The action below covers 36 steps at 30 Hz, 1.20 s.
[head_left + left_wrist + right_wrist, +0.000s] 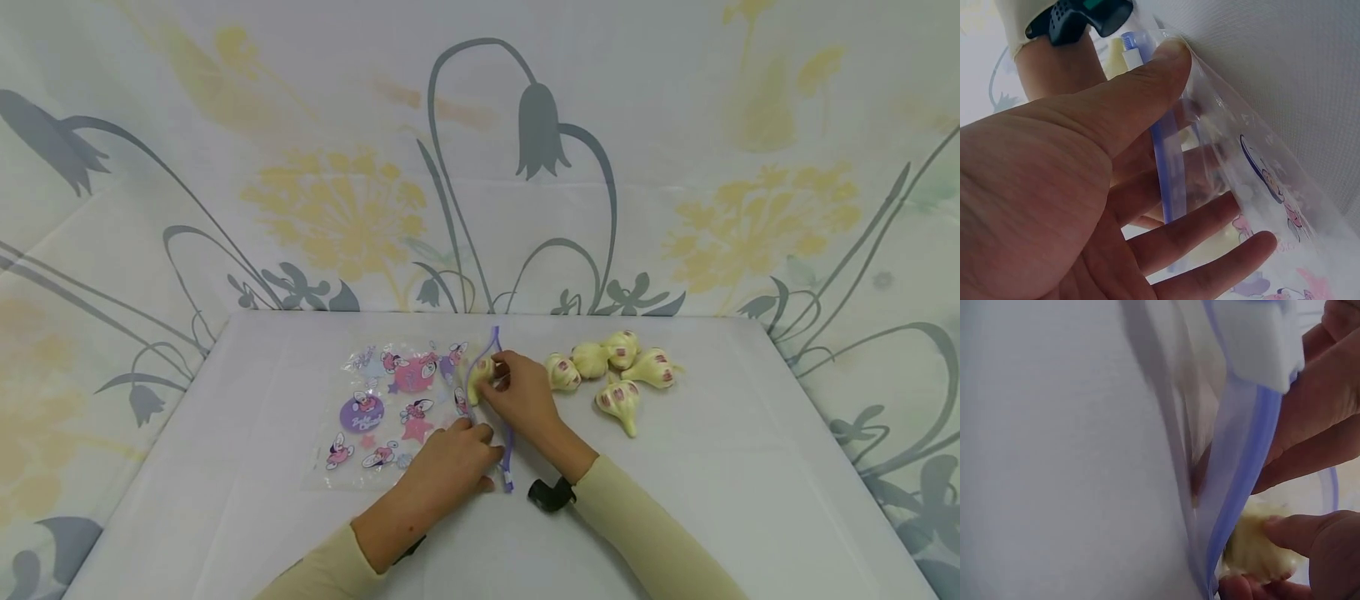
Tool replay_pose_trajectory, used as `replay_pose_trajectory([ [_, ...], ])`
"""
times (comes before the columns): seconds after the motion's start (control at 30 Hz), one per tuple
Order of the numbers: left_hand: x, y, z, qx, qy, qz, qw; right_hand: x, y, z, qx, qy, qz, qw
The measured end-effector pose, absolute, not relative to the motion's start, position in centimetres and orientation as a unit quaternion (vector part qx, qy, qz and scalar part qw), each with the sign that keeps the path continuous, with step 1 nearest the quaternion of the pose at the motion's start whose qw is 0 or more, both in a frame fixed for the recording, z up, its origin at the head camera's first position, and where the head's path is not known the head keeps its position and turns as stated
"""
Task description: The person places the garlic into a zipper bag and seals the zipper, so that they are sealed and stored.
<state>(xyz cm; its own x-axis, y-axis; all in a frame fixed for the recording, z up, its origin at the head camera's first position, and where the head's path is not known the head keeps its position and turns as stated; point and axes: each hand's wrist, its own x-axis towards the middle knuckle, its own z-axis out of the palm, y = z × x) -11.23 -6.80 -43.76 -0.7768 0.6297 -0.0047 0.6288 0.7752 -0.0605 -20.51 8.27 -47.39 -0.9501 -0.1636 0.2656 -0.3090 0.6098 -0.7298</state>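
A clear plastic zip bag (362, 450) with a purple zip strip and pink and purple cartoon prints lies flat, its opening on the right. My left hand (453, 454) holds the near part of that opening; in the left wrist view the thumb (1172, 56) lies on the plastic edge and the fingers spread along the bag. My right hand (522, 393) grips a garlic bulb (477, 379) at the parted mouth. In the right wrist view, thumb and fingers pinch the pale bulb (1257, 547) just behind the purple strip (1250, 459).
Several more garlic bulbs (619, 407) with reddish patches lie grouped to the right of my right hand. A white cloth (720, 500) covers the table, and a flower-printed curtain (480, 167) stands behind it. Dark wrist cameras (551, 495) sit at the wrists.
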Motion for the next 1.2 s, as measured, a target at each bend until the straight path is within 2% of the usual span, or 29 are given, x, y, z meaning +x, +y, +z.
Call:
replay_pose_trajectory([
  [0.13, -11.2, -6.8, -43.7, -0.335, -0.942, 0.031, 0.01, -21.1, 7.8, -47.1, 0.128, -0.896, 0.416, 0.087],
  [0.5, -11.4, -7.1, -44.3, -0.353, -0.932, 0.053, 0.056, -21.9, 7.5, -47.3, 0.103, -0.884, 0.447, 0.09],
  [0.73, -11.4, -7.0, -44.2, -0.348, -0.936, 0.041, 0.042, -21.6, 7.8, -47.2, 0.096, -0.884, 0.451, 0.078],
  [1.0, -11.3, -6.9, -44.0, -0.344, -0.938, 0.038, 0.02, -20.2, 9.4, -47.2, 0.13, -0.88, 0.451, 0.069],
  [1.2, -11.3, -6.9, -44.0, -0.346, -0.937, 0.038, 0.027, -18.5, 11.1, -46.5, 0.163, -0.879, 0.432, 0.118],
])
